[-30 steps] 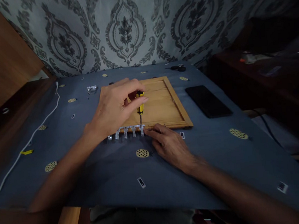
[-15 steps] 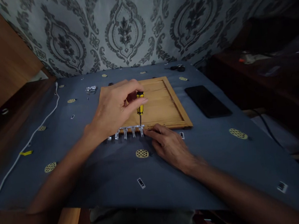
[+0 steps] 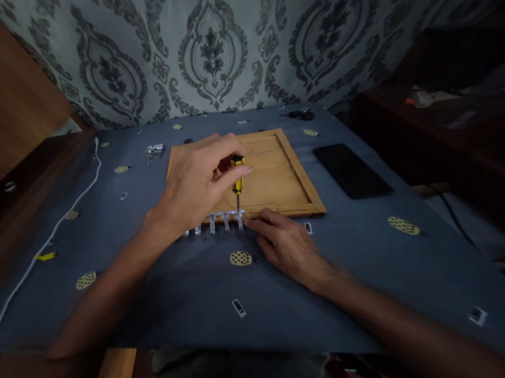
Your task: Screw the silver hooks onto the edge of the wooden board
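Observation:
My left hand [image 3: 197, 174] is closed around the yellow-and-black handle of a screwdriver [image 3: 239, 178], which stands upright. The blade's tip meets the rightmost small silver metal hook [image 3: 239, 219] on the near edge of a shallow wooden frame [image 3: 295, 166]. More such hooks [image 3: 213, 223] line the same edge to the left, the leftmost partly behind my wrist. My right hand [image 3: 292, 248] rests low beside the frame, fingers curled, with the index fingertip against the rightmost hook. Its grip there is partly hidden.
A black phone [image 3: 352, 170] lies right of the frame. Loose metal pieces [image 3: 155, 150] lie at the back left, and a dark object with a thin shaft [image 3: 302, 114] at the back. A white cable [image 3: 69, 209] runs along the left side of the blue patterned tablecloth [image 3: 179, 311].
Hands, screwdriver and frame keep nearly the same places. The whole view has shifted very slightly.

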